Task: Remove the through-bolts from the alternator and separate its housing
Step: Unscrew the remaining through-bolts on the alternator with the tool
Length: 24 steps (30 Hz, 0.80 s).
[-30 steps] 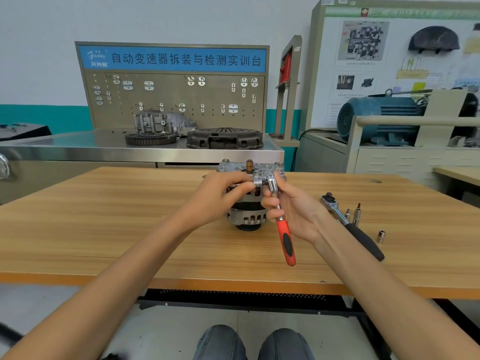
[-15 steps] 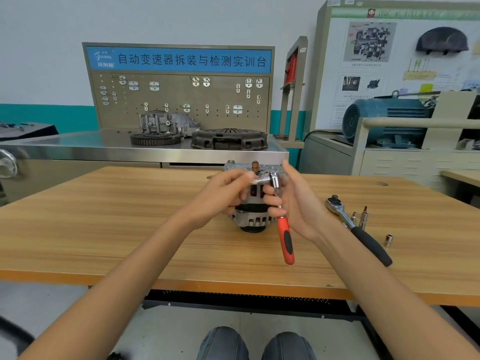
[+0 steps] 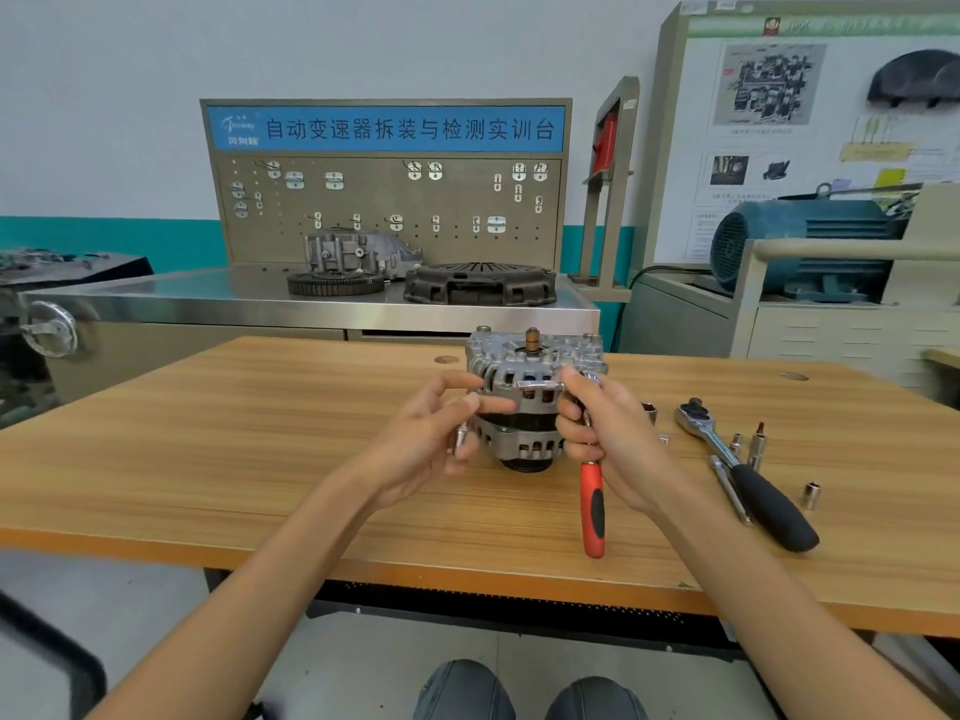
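Both hands flank the alternator (image 3: pixel 524 402) standing on the table (image 3: pixel 208 459): the left hand (image 3: pixel 431 449), fingers loosely spread, seems to pinch a small metal piece. The right hand (image 3: pixel 597 433) grips the red-handled ratchet (image 3: pixel 592 506), handle hanging toward the person, head at the housing's near-right edge, so the right hand is nearer the bolt.

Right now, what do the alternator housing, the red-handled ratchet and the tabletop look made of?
Alternator housing: likely cast aluminium, dull silver, ribbed and slotted.
Red-handled ratchet: bright metal shank; grip looks like red plastic or rubber with a black inlay.
Tabletop: wood-grain surface, possibly laminate, low sheen.
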Each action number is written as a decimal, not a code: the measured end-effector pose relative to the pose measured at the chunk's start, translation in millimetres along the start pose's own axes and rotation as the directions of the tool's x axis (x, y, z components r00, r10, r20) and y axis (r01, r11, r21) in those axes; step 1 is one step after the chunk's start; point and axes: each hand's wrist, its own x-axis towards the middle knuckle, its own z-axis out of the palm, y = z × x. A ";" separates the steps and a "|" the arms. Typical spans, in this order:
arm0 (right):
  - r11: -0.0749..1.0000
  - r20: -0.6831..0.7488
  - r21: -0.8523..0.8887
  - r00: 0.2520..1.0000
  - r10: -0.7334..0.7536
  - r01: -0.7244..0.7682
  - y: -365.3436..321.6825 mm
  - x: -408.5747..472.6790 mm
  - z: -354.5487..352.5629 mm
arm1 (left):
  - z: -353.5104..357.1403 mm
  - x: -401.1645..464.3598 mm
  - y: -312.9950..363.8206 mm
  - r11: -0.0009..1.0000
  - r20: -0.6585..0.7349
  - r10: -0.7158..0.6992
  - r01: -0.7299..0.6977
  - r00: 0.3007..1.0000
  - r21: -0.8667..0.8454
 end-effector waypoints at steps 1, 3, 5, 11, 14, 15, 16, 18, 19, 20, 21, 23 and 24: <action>1.000 -0.003 -0.028 1.000 -0.007 0.007 0.8 -0.3 1.5 | 0.0 -0.7 -1.0 0.998 -0.017 -0.002 0.003 1.000 0.058; 0.995 -0.015 -0.094 0.999 -0.033 0.031 1.7 -0.7 4.6 | -1.8 -0.7 -2.0 0.995 -0.046 -0.012 0.017 0.999 0.097; 0.988 -0.035 -0.146 0.998 -0.056 0.051 1.9 -0.9 6.6 | -2.2 -1.0 -1.1 0.997 -0.033 -0.040 0.042 0.999 0.063; 0.973 -0.037 -0.221 0.996 -0.076 0.066 0.6 -3.5 7.1 | -6.2 -9.9 -7.9 0.966 0.022 0.023 -0.028 1.000 0.257; 0.958 -0.030 -0.278 0.996 -0.086 0.074 0.1 -4.7 8.3 | -7.6 -13.9 -7.1 0.928 0.018 0.111 -0.110 0.994 0.356; 0.951 -0.027 -0.300 0.995 -0.091 0.079 0.3 -5.0 8.7 | -6.6 -14.3 -6.1 0.921 0.021 0.128 -0.127 0.992 0.369; 0.945 -0.022 -0.317 0.995 -0.096 0.084 0.4 -5.2 9.1 | -5.3 -14.6 -5.3 0.915 0.023 0.142 -0.141 0.990 0.378; 0.939 -0.015 -0.333 0.995 -0.101 0.090 0.0 -5.5 10.0 | -2.7 -14.4 -3.9 0.902 0.014 0.171 -0.162 0.985 0.400; 0.939 -0.016 -0.333 0.995 -0.102 0.091 -0.4 -5.4 10.3 | -2.2 -14.1 -3.4 0.894 0.004 0.183 -0.168 0.983 0.415; 0.940 -0.017 -0.329 0.994 -0.104 0.093 -1.0 -5.4 10.6 | -2.4 -14.1 -2.6 0.887 -0.006 0.191 -0.170 0.982 0.429; 0.942 -0.018 -0.322 0.994 -0.108 0.096 -1.7 -5.3 10.8 | -2.7 -14.1 -1.6 0.881 -0.015 0.195 -0.169 0.981 0.443; 0.947 -0.012 -0.302 0.993 -0.117 0.108 -2.5 -4.9 10.9 | -3.2 -14.1 0.2 0.868 -0.028 0.195 -0.160 0.980 0.469; 0.947 -0.010 -0.302 0.993 -0.121 0.113 -2.7 -4.6 11.0 | -3.3 -14.3 0.6 0.864 -0.031 0.198 -0.160 0.980 0.478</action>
